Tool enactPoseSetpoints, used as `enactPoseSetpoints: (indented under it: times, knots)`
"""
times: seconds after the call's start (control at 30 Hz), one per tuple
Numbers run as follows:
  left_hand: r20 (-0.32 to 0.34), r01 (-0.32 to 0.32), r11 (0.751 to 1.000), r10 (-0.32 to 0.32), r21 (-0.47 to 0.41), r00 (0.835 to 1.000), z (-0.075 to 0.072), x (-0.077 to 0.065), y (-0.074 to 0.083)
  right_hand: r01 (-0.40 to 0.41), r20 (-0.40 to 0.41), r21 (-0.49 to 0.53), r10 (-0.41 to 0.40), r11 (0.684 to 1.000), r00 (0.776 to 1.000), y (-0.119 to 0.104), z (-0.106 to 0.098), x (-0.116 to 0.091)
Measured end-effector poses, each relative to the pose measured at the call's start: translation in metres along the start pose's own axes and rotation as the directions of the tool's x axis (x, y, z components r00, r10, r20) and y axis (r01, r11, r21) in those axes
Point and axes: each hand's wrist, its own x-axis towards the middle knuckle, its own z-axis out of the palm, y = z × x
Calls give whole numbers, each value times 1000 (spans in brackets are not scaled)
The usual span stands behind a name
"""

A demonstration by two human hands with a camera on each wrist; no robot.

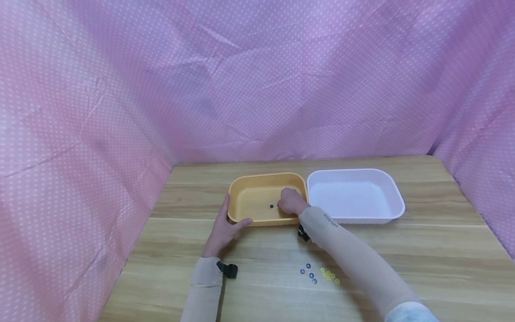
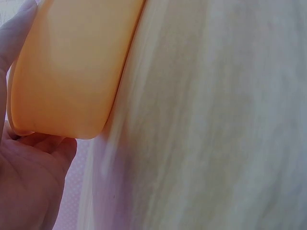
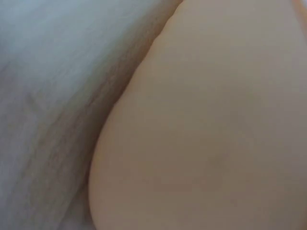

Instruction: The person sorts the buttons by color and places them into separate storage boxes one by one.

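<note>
Lower centre: orange bin [image 1: 252, 196], dark ring [image 1: 271, 206] inside; left hand [image 1: 221, 229], fingers clamped on bin; right hand [image 1: 292, 201], fingers' closure indiscernible.

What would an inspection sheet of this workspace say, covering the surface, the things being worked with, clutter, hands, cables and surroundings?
Surface: wood-grain table.
Job's things: orange tub beside a white tub; a small dark piece lies inside the orange one, with another partly visible by the right hand. On the table, four small dark rings and a cluster of small yellow rings.
Clutter: nothing seen.
Left hand: holds the orange tub's near left corner, thumb along the near side.
Right hand: reaches into the orange tub; whether it holds anything is hidden.
Cables: nothing seen.
Surroundings: pink-purple dotted cloth behind and at both sides.
</note>
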Motion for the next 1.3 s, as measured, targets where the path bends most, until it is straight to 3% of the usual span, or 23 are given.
enactPoseSetpoints:
  times: [0.33,0.57,0.8,0.93,1.1,1.3]
  knots:
    - [1,7,1000,-7,-2,1000,0,-1,-1,-21,-22,44,22,999,1000,-7,-4,-4]
    - [2,-19,1000,19,-15,1000,-1,-1,-2,75,-35,155,-70,985,997,-24,-21,-18]
    - [-10,-4,1000,4,0,1000,1,0,-1,205,-84,246,-190,947,978,-37,-45,-59]
    - [-4,8,1000,-8,2,1000,0,-1,0,223,-124,232,-199,947,972,-33,-51,-91]
    - [2,2,999,-2,-33,1000,0,1,-1,210,-104,219,-192,953,976,-18,-41,-127]
    - [-12,-1,1000,1,-20,1000,1,1,-1,203,-63,225,-194,953,979,0,-20,-153]
